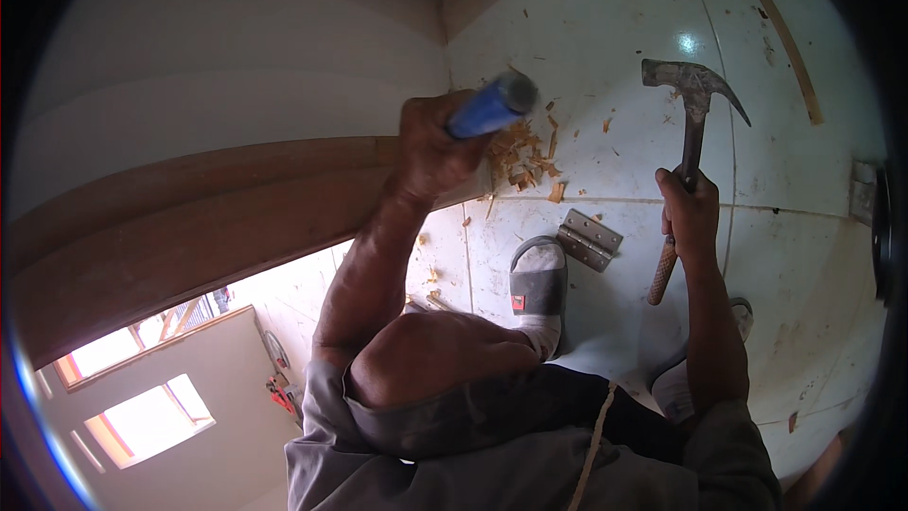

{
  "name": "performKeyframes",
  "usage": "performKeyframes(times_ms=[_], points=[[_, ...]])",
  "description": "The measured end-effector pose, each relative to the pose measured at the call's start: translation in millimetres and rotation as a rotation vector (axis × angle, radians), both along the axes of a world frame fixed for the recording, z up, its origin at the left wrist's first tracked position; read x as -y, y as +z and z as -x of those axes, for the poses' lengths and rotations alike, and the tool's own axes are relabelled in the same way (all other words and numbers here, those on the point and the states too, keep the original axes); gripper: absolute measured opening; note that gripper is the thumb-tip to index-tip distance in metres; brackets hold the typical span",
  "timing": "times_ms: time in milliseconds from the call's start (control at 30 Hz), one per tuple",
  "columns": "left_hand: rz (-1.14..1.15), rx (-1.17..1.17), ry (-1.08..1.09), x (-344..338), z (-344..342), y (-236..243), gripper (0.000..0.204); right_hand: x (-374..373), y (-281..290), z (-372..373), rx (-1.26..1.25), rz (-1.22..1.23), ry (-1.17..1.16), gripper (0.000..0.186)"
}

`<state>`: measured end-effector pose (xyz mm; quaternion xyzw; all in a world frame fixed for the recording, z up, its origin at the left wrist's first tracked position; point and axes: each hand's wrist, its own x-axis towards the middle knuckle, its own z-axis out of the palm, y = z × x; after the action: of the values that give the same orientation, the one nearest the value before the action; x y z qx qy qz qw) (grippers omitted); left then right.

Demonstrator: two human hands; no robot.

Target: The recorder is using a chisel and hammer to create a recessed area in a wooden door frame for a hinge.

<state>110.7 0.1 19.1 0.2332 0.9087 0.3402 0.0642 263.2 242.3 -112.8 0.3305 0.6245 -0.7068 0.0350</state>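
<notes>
My left hand [430, 151] is closed around a blue-handled chisel [484, 112], its grey butt end pointing up toward me. The chisel's blade is hidden below my fist, next to the wooden door frame [284, 191]. Off to the right, my right hand [692, 213] grips a claw hammer [693, 109] by its dark shaft. The worn steel head points away from me, and the brown textured grip end sticks out below my fingers. The hammer is held apart from the chisel. A metal butt hinge [589, 239] lies on the floor between my hands, beside my foot.
Wood shavings [520, 159] are heaped on the white tiled floor [605, 19] by the frame. A thin wooden strip [780, 28] lies at the far right. My sandalled foot [539, 279] is near the hinge. A dark round object [881, 232] stands at the right edge.
</notes>
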Motion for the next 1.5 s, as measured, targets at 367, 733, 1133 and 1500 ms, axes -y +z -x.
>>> performKeyframes(times_ms=[367, 733, 1133, 1500], points=[[0.349, -0.436, -0.390, -33, -26, -5, 0.016, 9, -69, -3, 0.099, -0.144, 0.148, 0.029], [0.743, -0.364, -0.333, -31, -5, -23, 0.061, 12, -62, 5, 0.267, -0.038, 0.329, 0.029], [0.874, -0.308, -0.337, -38, -3, -36, 0.067, 13, -75, -14, 0.160, 0.149, 0.248, 0.022], [0.799, -0.341, -0.346, -25, -1, -43, 0.067, 3, -42, 13, 0.354, -0.913, 0.858, 0.036]])
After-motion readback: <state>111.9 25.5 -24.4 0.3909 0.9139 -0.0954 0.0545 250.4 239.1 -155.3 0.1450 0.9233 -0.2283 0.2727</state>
